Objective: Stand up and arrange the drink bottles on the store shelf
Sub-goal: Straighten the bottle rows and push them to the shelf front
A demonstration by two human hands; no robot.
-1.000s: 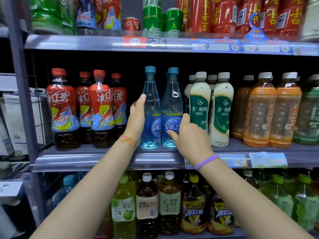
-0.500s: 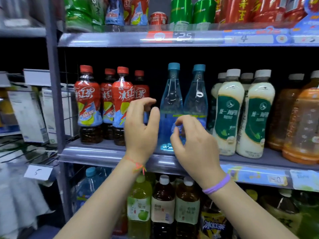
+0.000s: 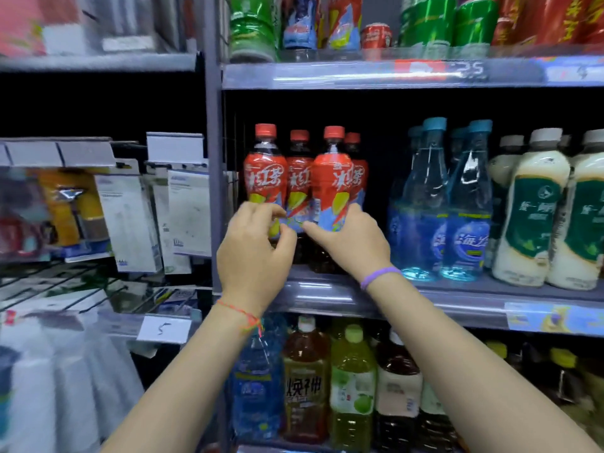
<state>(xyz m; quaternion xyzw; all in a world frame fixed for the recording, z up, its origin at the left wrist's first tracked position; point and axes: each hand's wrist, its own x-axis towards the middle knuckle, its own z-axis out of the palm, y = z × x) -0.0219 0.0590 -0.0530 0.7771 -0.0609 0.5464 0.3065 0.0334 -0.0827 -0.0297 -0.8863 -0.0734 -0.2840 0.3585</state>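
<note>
Item, middle shelf (image 3: 327, 295), as I see it through the head camera: four red-capped iced tea bottles, upright at the left end, two in front and two behind. My left hand (image 3: 256, 253) has its fingers curled round the lower body of the front-left tea bottle (image 3: 264, 178); my right hand (image 3: 351, 240) wraps the lower label of the front-right tea bottle (image 3: 333, 181), thumb pointing toward the left hand, the two hands nearly meeting between the bottles. Just right of the right hand stand the blue water bottles (image 3: 421, 204), upright, in two files; beyond them, cream-coloured bottles with green labels (image 3: 532, 210). Below both wrists, the lower shelf holds mixed tea bottles (image 3: 351, 387). Above the grip, cans and bottles on the top shelf (image 3: 359, 73).
</note>
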